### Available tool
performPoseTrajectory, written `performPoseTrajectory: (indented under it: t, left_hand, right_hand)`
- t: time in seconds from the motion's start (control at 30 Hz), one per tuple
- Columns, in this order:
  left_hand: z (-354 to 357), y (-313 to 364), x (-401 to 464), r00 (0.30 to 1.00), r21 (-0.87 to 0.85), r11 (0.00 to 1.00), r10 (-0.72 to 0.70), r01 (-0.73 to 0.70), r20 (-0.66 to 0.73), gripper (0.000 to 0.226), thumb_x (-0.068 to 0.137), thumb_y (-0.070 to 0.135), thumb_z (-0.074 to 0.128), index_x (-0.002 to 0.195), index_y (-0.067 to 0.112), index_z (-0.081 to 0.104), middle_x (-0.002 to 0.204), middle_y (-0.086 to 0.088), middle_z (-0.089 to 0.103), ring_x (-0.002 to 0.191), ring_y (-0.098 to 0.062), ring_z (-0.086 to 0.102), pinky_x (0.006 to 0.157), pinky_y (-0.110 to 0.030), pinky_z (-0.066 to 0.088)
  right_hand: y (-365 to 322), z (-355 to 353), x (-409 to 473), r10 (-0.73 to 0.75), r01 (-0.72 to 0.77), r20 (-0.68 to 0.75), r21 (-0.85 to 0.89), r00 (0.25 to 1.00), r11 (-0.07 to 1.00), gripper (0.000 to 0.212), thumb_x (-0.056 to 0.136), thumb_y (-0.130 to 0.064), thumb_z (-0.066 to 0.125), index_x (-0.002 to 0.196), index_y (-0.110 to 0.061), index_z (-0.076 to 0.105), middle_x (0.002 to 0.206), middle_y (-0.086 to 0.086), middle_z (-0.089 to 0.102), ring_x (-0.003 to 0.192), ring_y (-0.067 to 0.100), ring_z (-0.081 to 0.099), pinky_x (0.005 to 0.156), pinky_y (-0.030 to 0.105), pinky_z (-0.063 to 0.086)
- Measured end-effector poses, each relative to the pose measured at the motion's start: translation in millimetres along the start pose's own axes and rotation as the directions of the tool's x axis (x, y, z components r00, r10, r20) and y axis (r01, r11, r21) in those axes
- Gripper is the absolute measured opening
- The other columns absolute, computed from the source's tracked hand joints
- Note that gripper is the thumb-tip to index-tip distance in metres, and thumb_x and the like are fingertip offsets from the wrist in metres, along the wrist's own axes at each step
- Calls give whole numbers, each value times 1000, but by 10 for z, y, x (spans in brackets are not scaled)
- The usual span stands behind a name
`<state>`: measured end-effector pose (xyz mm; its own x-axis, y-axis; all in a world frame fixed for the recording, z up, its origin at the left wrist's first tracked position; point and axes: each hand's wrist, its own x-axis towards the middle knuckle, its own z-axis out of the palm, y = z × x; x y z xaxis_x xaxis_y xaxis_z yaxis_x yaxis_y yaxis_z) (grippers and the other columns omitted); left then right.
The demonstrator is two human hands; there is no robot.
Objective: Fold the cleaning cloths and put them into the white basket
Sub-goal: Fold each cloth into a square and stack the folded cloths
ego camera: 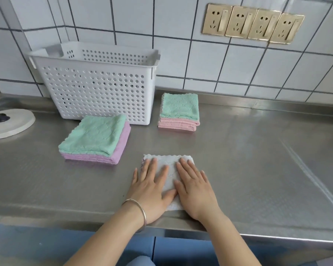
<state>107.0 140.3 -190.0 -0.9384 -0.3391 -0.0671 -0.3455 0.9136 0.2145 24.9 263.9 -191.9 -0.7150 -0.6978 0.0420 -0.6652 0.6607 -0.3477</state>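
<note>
Pale grey, scallop-edged folded cleaning cloth (pixel 170 169) flat on the brushed stainless-steel counter (pixel 248 160), near its front edge. Left hand (pixel 152 186) and right hand (pixel 193 187) side by side on top, palms down, fingers straight and slightly spread, pressing, gripping nothing. Thin metal bangle (pixel 140 212) on the left wrist. Behind, against the tiled wall, white perforated plastic basket (pixel 96 89). Just before it, green-over-purple folded stack (pixel 95 139); beside it to the right, green-over-pink folded stack (pixel 179 112).
</note>
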Motion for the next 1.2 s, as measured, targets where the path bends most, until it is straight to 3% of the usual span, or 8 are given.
performPoseTrajectory:
  t: [0.23,0.33,0.47,0.57,0.67,0.83,1.03,1.2]
  left_hand:
    - [152,-29,-28,995,-4,1000,29,-30,-92,88,79,71,-8,148,22,15,158,-12,7,146,-23,-6,120,-36,10]
    - [220,-70,-4,999,32,999,-4,6,-42,67,90,60,7,138,20,34,145,-17,41,137,-28,23,105,-41,26]
    - [171,-87,7,1000,68,998,-19,18,15,70,80,61,34,138,22,35,147,-12,32,146,-21,-3,109,-33,14]
    - [-17,-56,26,998,38,999,-31,29,55,69,72,61,42,132,28,42,142,-7,39,143,-21,18,105,-33,33]
    - [-317,76,-60,978,-119,972,-195,203,71,58,63,38,72,118,30,56,133,-6,52,117,-27,55,91,-32,52]
    - [-468,163,-175,819,-222,790,-535,572,209,63,74,36,67,127,13,42,128,-9,42,117,-27,45,101,-32,39]
    - [-522,159,-19,638,-389,506,-635,769,435,48,76,36,64,112,5,57,116,-14,63,106,-32,60,92,-36,50]
    - [-669,128,-26,599,-462,384,-559,800,573,53,86,42,53,127,8,51,128,-12,57,117,-32,54,102,-39,42]
  right_hand:
    - [30,80,-49,-41,38,-80,-30,996,999,68,85,-46,8,147,-23,23,154,-11,8,143,6,3,115,28,7]
    - [56,155,-35,-40,35,-171,-29,985,999,51,88,-34,34,133,-16,51,144,-1,44,136,12,27,109,32,22]
    - [43,118,14,6,-10,-79,-58,997,998,52,87,-34,36,134,-16,45,144,-7,36,145,7,-6,109,31,10]
    - [46,-26,12,3,2,58,-75,998,997,52,84,-37,36,131,-17,48,141,-9,40,144,10,11,104,34,37]
    - [48,-278,-109,52,-43,212,-43,976,998,49,72,-37,57,117,-21,64,130,-11,56,114,11,59,73,26,58]
    - [1,-521,-120,114,-145,276,92,954,985,47,92,-18,46,138,-21,39,150,-7,27,123,21,41,98,28,42]
    - [-79,-592,-39,595,-702,384,492,706,515,41,81,-13,56,121,-10,47,118,6,52,94,23,57,79,35,50]
    - [-80,-705,53,526,-792,594,494,608,358,28,83,-21,59,95,4,63,92,23,63,86,31,63,78,38,53]
